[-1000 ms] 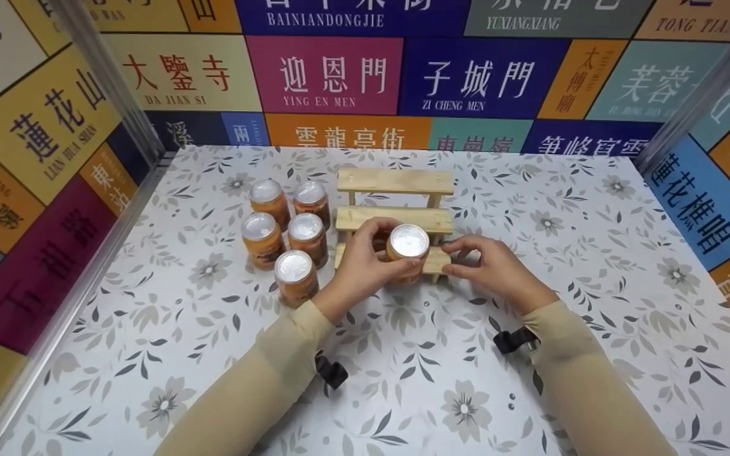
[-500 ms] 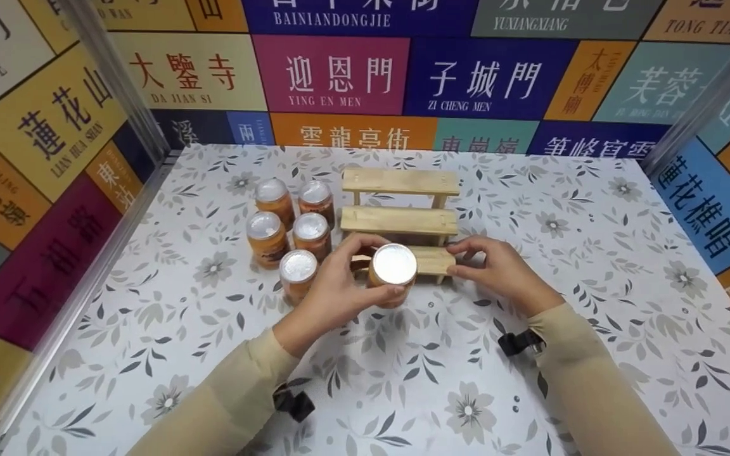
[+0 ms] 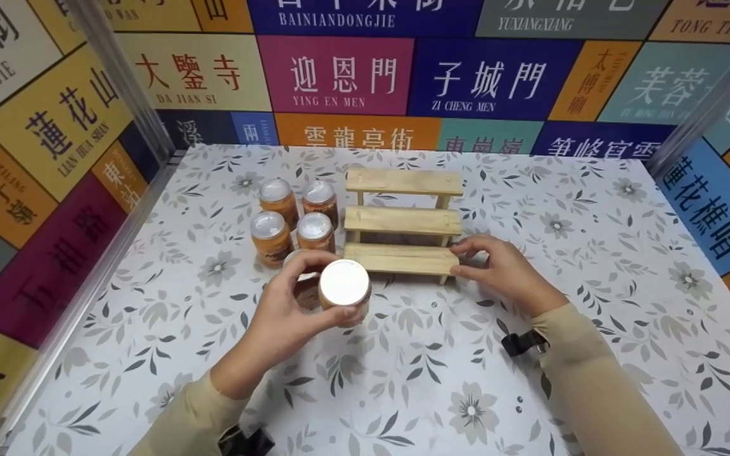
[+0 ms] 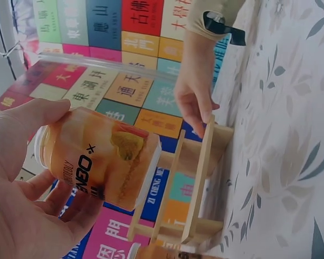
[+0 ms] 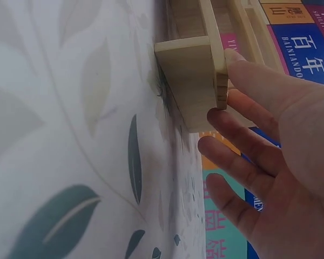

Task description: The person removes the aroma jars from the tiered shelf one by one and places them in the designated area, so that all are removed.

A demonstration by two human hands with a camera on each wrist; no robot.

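Note:
My left hand [image 3: 279, 320] grips an orange-labelled jar [image 3: 345, 283] with a silvery white top, thumb on the near side and fingers round the far side. In the left wrist view the jar [image 4: 100, 156] shows dark lettering and a fruit picture, with table surface visible beyond it. A three-tier wooden stand [image 3: 403, 258] is right of the jar, its steps bare. My right hand [image 3: 507, 272] holds the right end of its lowest step. In the right wrist view, the thumb and index finger of that hand [image 5: 275, 140] pinch the plank's end.
Several similar jars [image 3: 271, 237] stand grouped left of the stand; the nearest is partly hidden behind my left hand. The table wears a floral cloth [image 3: 416, 367]. Panels with printed characters [image 3: 336, 76] wall in the back and sides.
My left hand has carried the jar from the front of the stand's lowest step leftward and toward me, uncovering that step. My right hand stays at the stand's right end.

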